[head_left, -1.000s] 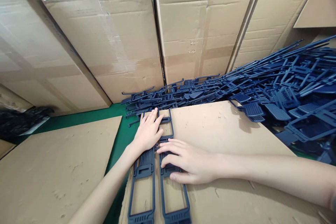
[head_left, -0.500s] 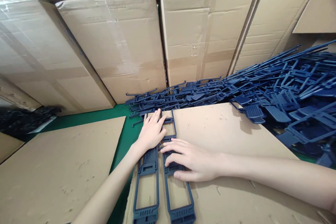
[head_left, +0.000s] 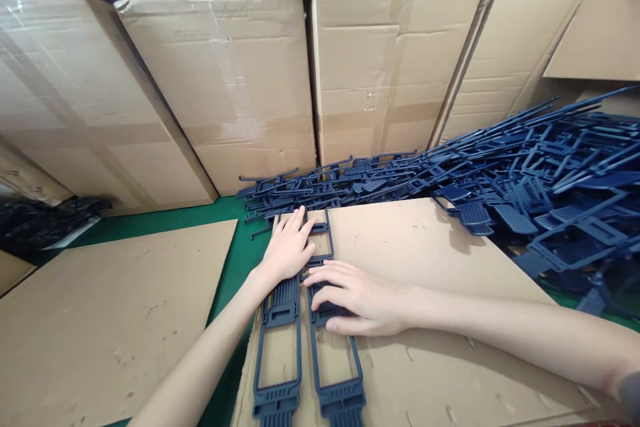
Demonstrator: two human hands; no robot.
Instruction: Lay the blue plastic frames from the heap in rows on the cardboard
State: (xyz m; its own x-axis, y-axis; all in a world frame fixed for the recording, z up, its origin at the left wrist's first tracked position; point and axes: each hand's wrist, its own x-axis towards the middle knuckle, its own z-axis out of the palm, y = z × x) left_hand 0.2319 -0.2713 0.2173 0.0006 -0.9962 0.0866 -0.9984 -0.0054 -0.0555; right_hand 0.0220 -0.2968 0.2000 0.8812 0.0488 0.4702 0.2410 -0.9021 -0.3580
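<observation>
Two long dark blue plastic frames lie side by side on a flat cardboard sheet. My left hand rests flat on the far part of the left frame, fingers pointing away from me. My right hand lies palm down across the middle of the right frame, fingers spread and reaching left toward the other frame. Neither hand is closed around a frame.
A large heap of the same blue frames runs from the sheet's far edge up to the right. Stacked cardboard boxes wall the back. Another cardboard sheet lies at left on the green floor, with dark bagged items at far left.
Both hands stay pressed on the two frames. My right hand has slid slightly toward the far end; the view has shifted a little.
</observation>
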